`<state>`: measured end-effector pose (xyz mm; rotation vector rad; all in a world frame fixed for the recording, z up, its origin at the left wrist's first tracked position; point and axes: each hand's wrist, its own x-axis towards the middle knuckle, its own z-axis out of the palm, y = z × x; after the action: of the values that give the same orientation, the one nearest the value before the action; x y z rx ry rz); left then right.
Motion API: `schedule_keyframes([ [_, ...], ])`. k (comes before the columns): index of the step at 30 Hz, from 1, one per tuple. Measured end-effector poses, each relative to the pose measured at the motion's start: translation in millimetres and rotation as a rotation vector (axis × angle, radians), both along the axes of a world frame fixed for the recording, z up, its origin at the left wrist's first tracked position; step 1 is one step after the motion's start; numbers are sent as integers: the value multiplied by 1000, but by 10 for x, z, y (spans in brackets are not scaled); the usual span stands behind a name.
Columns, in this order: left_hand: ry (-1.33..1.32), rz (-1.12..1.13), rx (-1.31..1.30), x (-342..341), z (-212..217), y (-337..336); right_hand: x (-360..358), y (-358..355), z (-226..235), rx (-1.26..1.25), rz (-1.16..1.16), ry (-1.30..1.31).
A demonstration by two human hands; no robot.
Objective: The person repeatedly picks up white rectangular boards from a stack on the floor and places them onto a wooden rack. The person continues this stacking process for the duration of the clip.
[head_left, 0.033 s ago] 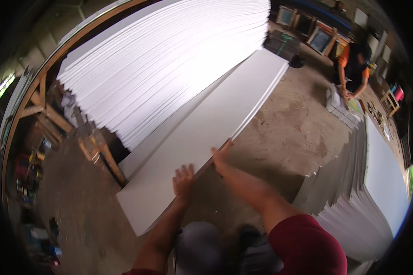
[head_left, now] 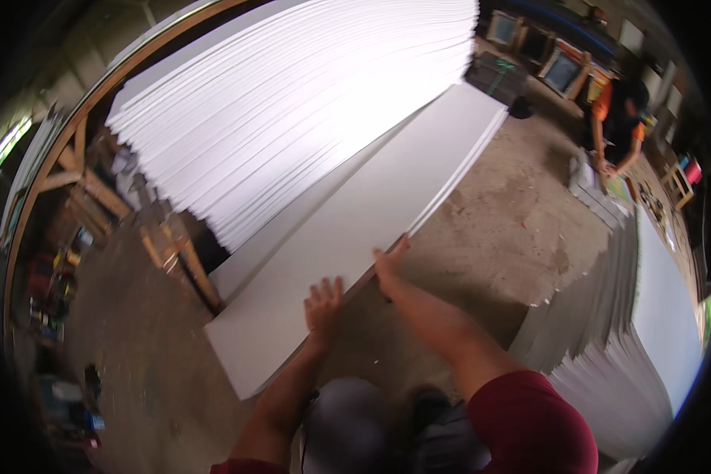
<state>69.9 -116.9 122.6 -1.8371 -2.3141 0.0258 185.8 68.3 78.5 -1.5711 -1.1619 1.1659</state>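
A long white board (head_left: 355, 213) lies slantwise before me, from near my legs up to the far right. Its right edge shows two thin layers, so another sheet seems to lie beneath. My left hand (head_left: 322, 306) rests flat on its near part, fingers spread. Farther along, my right hand (head_left: 390, 263) grips the right edge, thumb side on top; the fingers under the edge are hidden. Behind the board rises a tall stack of white sheets (head_left: 292, 134), with uneven layered ends.
To the right stands another stack of pale sheets (head_left: 608, 379). A person (head_left: 620, 126) in dark and orange clothing bends over grey blocks (head_left: 591, 189) at the far right. A wooden frame (head_left: 75, 162) stands at left. Framed panels (head_left: 561, 69) lean at the back.
The whole view has shifted slightly, so things sit a little farther right. Both hands keep their places on the board.
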Motion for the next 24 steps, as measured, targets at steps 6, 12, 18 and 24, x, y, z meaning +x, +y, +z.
schedule_keyframes([
  [6, -177, 156, -105, -157, 359, -774, 155, 29, 578, -265, -34, 426],
  [12, -218, 129, -42, -287, 168, -729, 206, 635, -16, -84, -113, 293],
  [18, -188, 81, -40, -377, 89, -260, 288, 749, 238, -282, -37, 428],
  [24, -82, 41, -17, -445, -275, -266, 122, 551, -31, -242, 37, 293],
])
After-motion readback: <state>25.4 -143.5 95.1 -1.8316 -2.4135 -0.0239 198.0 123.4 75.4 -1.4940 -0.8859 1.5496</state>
